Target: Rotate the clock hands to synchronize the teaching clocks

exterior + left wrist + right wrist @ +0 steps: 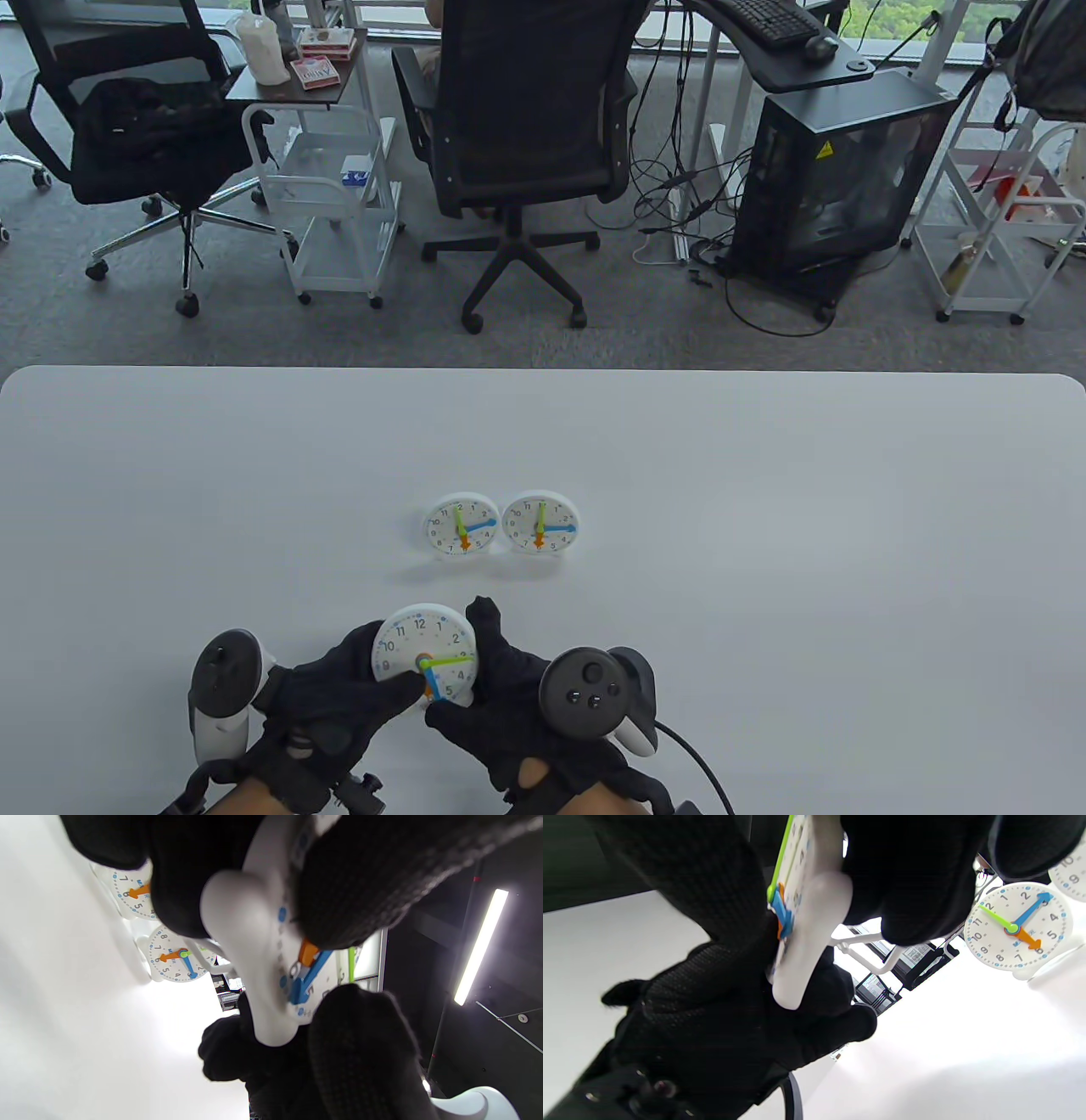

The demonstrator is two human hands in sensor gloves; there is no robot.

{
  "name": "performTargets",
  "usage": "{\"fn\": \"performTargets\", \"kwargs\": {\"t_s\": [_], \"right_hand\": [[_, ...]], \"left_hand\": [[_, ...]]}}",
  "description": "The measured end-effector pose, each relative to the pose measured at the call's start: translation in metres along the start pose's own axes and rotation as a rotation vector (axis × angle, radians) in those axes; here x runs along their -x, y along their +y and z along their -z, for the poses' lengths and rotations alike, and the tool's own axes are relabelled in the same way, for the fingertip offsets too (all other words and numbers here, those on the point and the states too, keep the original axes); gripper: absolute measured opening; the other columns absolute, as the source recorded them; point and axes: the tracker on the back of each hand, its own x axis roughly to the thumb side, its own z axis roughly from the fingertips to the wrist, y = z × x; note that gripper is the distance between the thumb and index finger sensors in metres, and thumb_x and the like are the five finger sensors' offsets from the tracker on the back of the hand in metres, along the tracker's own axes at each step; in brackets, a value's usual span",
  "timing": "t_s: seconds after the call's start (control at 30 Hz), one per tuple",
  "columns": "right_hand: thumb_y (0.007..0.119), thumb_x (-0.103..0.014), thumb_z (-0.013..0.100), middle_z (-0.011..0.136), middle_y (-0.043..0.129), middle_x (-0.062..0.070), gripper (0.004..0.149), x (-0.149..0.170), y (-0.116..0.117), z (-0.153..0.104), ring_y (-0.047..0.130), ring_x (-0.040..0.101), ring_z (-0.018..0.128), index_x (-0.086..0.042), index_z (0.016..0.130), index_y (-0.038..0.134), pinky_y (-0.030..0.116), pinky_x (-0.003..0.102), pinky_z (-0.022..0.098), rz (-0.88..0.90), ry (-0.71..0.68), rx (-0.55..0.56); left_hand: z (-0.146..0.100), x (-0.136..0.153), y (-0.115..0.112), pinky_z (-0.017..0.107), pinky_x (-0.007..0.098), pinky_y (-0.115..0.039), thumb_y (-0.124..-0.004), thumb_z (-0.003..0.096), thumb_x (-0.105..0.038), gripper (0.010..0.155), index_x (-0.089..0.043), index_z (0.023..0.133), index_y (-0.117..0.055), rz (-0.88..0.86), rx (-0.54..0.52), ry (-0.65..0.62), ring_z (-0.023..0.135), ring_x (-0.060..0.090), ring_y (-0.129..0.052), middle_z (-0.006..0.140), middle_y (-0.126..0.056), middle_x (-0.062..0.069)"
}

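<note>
Two white teaching clocks stand side by side mid-table, the left clock [462,524] and the right clock [541,522]. Both have the green hand near 12, the blue hand near 3 and the orange hand near 6. Both hands hold a third clock [424,649] lifted off the table near the front edge. My left hand [386,679] grips its left side, with a fingertip pressing on the face over the orange hand [307,952]. My right hand [479,671] grips its right rim. The held clock's green hand points near 3 and its blue hand near 5.
The white table [764,594] carries only the clocks. The standing clocks show in the left wrist view [176,959] and the right wrist view [1016,927]. Office chairs, carts and a computer case stand on the floor beyond the table's far edge.
</note>
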Motion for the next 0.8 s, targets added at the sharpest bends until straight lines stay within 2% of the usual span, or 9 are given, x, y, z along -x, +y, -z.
{"fn": "performTargets", "kwargs": {"t_s": [0.33,0.8], "right_hand": [[0.093,-0.046,0.043,0.073,0.083,0.013,0.106,-0.0051,0.0008,-0.0004,0.097,0.033,0.048,0.021,0.098,0.031,0.07,0.067,0.048,-0.125,-0.003,0.022],[0.092,-0.042,0.045,0.073,0.083,0.014,0.102,-0.0046,-0.0004,0.0003,0.097,0.033,0.048,0.021,0.098,0.032,0.07,0.067,0.048,-0.113,-0.002,0.003]], "left_hand": [[-0.0025,-0.0005,-0.004,0.057,0.065,-0.071,-0.097,0.0443,-0.04,0.061,-0.016,0.094,-0.072,0.013,-0.007,-0.011,0.059,0.035,-0.103,0.071,-0.104,0.001],[-0.0024,-0.0001,-0.0043,0.057,0.066,-0.07,-0.097,0.0445,-0.04,0.061,-0.016,0.095,-0.071,0.022,-0.007,-0.01,0.059,0.035,-0.103,0.071,-0.104,0.001]]}}
